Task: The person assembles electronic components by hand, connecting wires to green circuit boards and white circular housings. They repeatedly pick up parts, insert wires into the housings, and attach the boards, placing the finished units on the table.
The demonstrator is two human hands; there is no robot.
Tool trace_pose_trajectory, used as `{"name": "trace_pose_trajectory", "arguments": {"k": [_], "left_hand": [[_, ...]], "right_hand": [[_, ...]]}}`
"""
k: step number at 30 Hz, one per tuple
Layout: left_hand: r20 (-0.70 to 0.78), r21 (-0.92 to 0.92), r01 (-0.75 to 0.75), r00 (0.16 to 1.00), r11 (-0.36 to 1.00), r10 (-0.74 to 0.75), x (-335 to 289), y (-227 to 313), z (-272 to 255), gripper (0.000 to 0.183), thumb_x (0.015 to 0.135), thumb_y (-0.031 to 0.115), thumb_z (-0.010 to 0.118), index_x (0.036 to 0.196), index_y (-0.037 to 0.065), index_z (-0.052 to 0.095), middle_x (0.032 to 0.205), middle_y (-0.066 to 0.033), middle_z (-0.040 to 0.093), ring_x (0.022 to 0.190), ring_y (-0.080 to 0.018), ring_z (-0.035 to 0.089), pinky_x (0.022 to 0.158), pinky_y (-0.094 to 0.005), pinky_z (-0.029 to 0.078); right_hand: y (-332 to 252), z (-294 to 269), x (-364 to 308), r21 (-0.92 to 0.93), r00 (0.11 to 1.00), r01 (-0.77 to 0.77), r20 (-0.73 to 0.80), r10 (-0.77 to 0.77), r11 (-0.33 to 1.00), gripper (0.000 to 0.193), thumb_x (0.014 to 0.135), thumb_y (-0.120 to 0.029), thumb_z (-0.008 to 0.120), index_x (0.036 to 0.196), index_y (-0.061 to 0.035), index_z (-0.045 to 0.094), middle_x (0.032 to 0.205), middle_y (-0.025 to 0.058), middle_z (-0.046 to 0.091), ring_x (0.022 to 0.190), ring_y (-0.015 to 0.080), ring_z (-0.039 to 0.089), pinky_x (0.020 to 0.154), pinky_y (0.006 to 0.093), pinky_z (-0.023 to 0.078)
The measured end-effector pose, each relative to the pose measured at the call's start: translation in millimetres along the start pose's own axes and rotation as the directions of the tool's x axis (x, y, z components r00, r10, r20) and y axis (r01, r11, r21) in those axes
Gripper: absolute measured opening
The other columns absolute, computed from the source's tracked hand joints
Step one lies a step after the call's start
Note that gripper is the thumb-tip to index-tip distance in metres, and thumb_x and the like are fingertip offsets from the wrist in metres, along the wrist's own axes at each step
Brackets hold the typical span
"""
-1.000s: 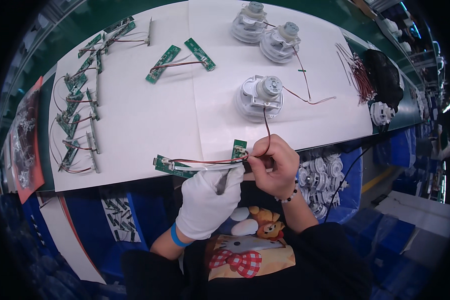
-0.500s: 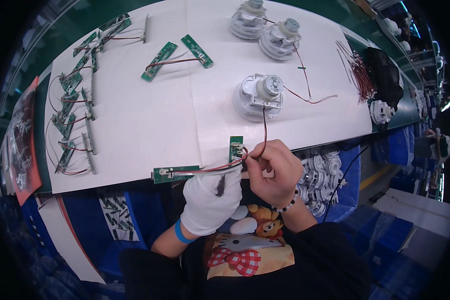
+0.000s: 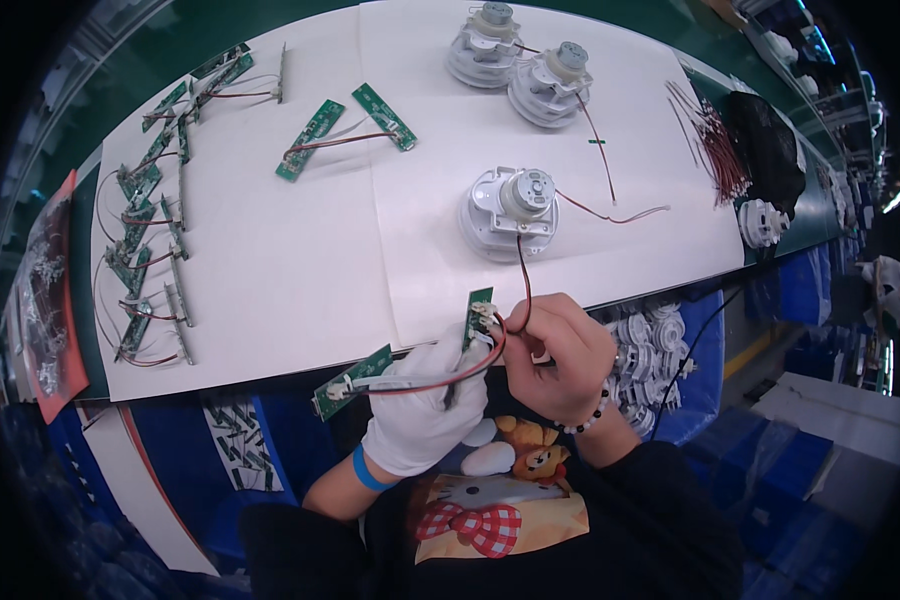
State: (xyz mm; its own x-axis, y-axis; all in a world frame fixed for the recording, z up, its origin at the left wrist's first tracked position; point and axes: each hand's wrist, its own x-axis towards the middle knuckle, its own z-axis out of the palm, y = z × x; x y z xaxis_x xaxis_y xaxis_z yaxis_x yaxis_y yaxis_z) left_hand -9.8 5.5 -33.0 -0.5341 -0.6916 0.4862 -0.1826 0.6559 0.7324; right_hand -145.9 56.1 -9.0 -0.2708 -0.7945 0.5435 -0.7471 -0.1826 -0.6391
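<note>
My left hand (image 3: 420, 410), in a white glove, grips a small green circuit board (image 3: 480, 297) with white connectors. A bundle of red, black and white wires (image 3: 440, 380) links it to a second green board (image 3: 372, 364), lying beside the gloved fingers. With thumb and fingers pinched, my right hand (image 3: 562, 365) holds a dark red-and-black motor lead (image 3: 526, 278) close to the connectors. This lead runs up to a white round motor unit (image 3: 500, 218) standing on the table. Whether its plug is in a connector is hidden by my fingers.
Two more motor units (image 3: 485, 55) stand at the far side. A wired board pair (image 3: 310, 140) lies mid-table; several more boards (image 3: 135, 260) line the left. Loose red wires (image 3: 720, 150) and a black bag (image 3: 770, 150) are at right. A blue bin (image 3: 705, 370) holds white parts.
The held board has tilted and shifted slightly down and right. The second board has swung to a slant, its wires bowing toward me. My right hand still pinches the lead.
</note>
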Motion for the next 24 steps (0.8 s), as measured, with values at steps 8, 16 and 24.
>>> {"name": "trace_pose_trajectory", "arguments": {"k": [8,16,24], "left_hand": [[0.02,-0.052,-0.115,0.993,0.992,0.116,-1.6,-7.1,-0.3,0.041,0.066,0.002,0.064,0.105,-0.002,0.055,0.078,-0.0138,0.058,0.062,-0.0247,0.057,0.054,-0.0325,0.045],[0.157,-0.521,0.566,0.799,0.639,-0.58,8.5,12.5,-0.1,0.01,0.083,0.008,0.058,0.078,0.0,0.06,0.059,-0.0022,0.057,0.047,-0.0064,0.053,0.041,-0.0201,0.039],[0.172,-0.457,0.632,0.753,0.626,-0.635,8.8,16.7,-1.6,0.019,0.086,0.014,0.055,0.073,0.0,0.058,0.055,-0.002,0.054,0.04,-0.0044,0.045,0.035,-0.0178,0.032]], "right_hand": [[10.6,9.5,-4.6,0.227,0.998,0.004,-0.067,0.012,0.974,0.018,0.065,0.008,0.067,0.079,0.002,0.057,0.072,0.0098,0.058,0.055,0.0151,0.056,0.048,0.0217,0.045],[17.9,11.4,-5.2,0.53,0.975,-0.216,0.066,0.214,0.82,0.014,0.071,0.008,0.064,0.084,0.0042,0.059,0.082,0.011,0.059,0.062,0.0109,0.059,0.052,0.0186,0.048],[5.6,0.9,-0.8,0.664,0.69,-0.7,0.535,0.487,0.263,0.027,0.081,0.0,0.048,0.105,0.0125,0.051,0.064,0.012,0.06,0.05,0.012,0.058,0.043,0.0207,0.048]]}}
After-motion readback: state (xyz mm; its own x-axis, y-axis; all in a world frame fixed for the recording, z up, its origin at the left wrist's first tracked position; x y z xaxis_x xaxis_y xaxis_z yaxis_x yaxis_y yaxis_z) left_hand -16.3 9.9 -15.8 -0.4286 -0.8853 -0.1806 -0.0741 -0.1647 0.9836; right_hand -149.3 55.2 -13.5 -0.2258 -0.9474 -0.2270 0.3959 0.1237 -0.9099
